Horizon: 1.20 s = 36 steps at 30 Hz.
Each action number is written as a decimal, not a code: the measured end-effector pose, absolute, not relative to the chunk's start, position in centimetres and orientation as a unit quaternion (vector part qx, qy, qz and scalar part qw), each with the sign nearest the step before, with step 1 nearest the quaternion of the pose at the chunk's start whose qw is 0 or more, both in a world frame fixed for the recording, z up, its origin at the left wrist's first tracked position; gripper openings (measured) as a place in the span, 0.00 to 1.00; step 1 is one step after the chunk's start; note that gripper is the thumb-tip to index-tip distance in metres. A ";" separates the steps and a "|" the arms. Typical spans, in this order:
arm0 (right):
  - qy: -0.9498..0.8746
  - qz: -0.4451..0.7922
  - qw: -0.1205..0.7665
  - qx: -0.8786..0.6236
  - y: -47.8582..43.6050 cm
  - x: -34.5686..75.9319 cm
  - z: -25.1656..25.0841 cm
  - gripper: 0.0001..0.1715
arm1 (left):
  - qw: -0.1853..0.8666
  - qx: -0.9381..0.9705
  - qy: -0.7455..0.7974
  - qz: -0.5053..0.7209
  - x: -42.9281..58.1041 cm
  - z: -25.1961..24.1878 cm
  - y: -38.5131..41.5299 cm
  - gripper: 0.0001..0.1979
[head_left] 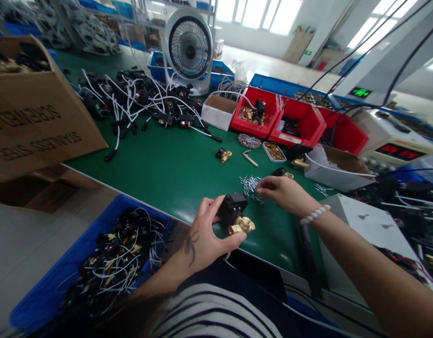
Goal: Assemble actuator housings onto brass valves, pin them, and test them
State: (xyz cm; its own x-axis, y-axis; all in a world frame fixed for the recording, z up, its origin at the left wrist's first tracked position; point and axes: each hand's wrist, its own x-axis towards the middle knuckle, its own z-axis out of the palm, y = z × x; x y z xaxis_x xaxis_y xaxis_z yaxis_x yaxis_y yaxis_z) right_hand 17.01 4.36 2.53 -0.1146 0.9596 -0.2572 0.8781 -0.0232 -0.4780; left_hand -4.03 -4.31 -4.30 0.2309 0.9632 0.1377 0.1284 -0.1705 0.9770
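My left hand (205, 232) is closed around a black-and-brass valve (236, 206) at the front edge of the green table. The valve's brass ports point toward me. My right hand (277, 190), with a beaded bracelet on its wrist, reaches to a small heap of silver clip pins (249, 184). Its thumb and forefinger are pinched at the heap's right side; whether a pin is between them is too small to tell. Beyond the heap lie a small brass fitting with a black cap (224, 155) and a bent white tool (250, 158). Another brass fitting (284, 173) sits just behind my right hand.
Red bins (256, 112) with brass and black parts stand at the back, near a fan (190, 47). Cabled black units (146, 98) cover the back left. A cardboard box (36, 117) stands left, a blue crate (61, 277) below, a grey metal box (364, 234) right.
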 end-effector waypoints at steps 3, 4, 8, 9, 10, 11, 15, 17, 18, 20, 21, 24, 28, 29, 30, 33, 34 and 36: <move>-0.662 0.345 0.198 -0.635 2.4 17.1 4.1 0.24 | 0.472 0.618 0.440 0.450 -3.7 -4.0 -4.5 0.35; -0.649 0.365 0.233 -0.625 1.7 17.0 4.5 0.28 | 0.469 0.618 0.443 0.450 -3.6 -3.8 -4.5 0.35; -0.586 0.454 0.345 -0.576 -1.2 16.3 5.7 0.24 | 0.460 0.628 0.437 0.452 -3.5 -2.9 -4.9 0.37; -0.572 0.470 0.360 -0.568 -1.7 16.2 5.9 0.22 | 0.456 0.631 0.434 0.453 -3.6 -2.7 -5.0 0.37; -0.564 0.479 0.363 -0.566 -2.1 16.0 6.0 0.20 | 0.451 0.636 0.432 0.454 -3.6 -2.5 -5.1 0.38; -0.563 0.479 0.357 -0.571 -2.4 16.0 6.1 0.20 | 0.444 0.641 0.431 0.454 -3.7 -2.3 -5.2 0.38; -0.577 0.455 0.329 -0.593 -3.1 16.1 6.1 0.18 | 0.414 0.660 0.431 0.454 -3.8 -1.4 -5.6 0.40; -0.581 0.465 0.322 -0.585 -3.5 16.2 6.0 0.17 | 0.405 0.668 0.431 0.453 -3.8 -1.1 -5.8 0.40; -0.582 0.474 0.317 -0.579 -3.6 16.2 6.0 0.16 | 0.399 0.672 0.429 0.453 -3.8 -0.9 -5.9 0.41; -0.586 0.478 0.307 -0.578 -4.0 16.2 6.1 0.20 | 0.385 0.682 0.423 0.456 -3.7 -0.7 -6.1 0.41; -0.590 0.466 0.304 -0.585 -4.1 16.1 6.2 0.21 | 0.374 0.688 0.419 0.460 -3.7 -0.6 -6.1 0.41; -0.612 0.386 0.312 -0.616 -4.6 16.2 6.7 0.18 | 0.344 0.704 0.407 0.470 -3.6 -0.5 -6.2 0.42; -0.644 0.331 0.333 -0.604 -5.4 16.1 7.0 0.11 | 0.328 0.704 0.408 0.479 -3.6 -0.2 -6.3 0.42; -0.643 0.337 0.343 -0.596 -5.6 16.0 6.9 0.09 | 0.329 0.702 0.410 0.480 -3.5 -0.1 -6.4 0.42; -0.638 0.345 0.355 -0.589 -5.8 15.8 6.9 0.10 | 0.332 0.702 0.410 0.479 -3.5 -0.1 -6.4 0.42; -0.626 0.346 0.393 -0.577 -6.4 15.2 6.7 0.13 | 0.332 0.702 0.404 0.483 -3.4 0.1 -6.7 0.41; -0.629 0.338 0.397 -0.577 -6.5 14.9 6.8 0.11 | 0.329 0.701 0.403 0.488 -3.3 0.2 -6.8 0.41; -0.644 0.308 0.395 -0.578 -6.7 14.4 7.0 0.05 | 0.323 0.702 0.397 0.494 -3.2 0.3 -6.8 0.41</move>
State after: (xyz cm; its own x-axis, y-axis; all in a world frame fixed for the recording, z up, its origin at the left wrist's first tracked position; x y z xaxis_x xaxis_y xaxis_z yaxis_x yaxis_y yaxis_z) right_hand 14.37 -6.68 6.96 -0.0198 0.9881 0.1523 0.5013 0.1416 -0.8536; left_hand -3.25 -6.81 0.33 0.1961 0.8777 0.4372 0.2385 -0.4752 0.8470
